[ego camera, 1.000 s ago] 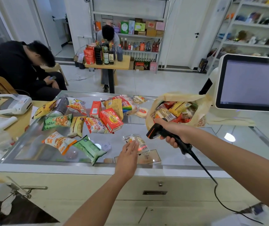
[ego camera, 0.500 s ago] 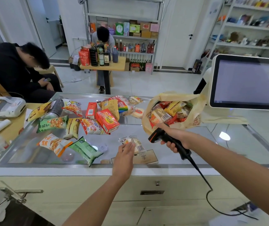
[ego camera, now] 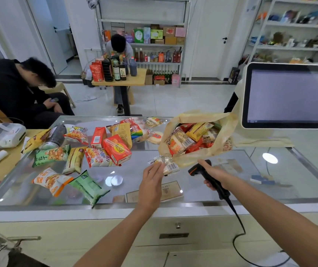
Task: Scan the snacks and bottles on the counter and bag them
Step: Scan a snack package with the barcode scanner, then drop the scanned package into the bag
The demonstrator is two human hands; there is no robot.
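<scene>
Pinched barcode-up in the left hand [ego camera: 151, 179], a small clear-wrapped snack [ego camera: 165, 164] hangs over the glass counter [ego camera: 250, 170], by the tan plastic bag [ego camera: 226, 135], seemingly for the black corded scanner [ego camera: 210, 178] the right hand [ego camera: 216, 174] grips.

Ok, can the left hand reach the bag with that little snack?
Probably yes. The left hand pinches the little snack right beside the open mouth of the bag, with nothing between them.
</scene>
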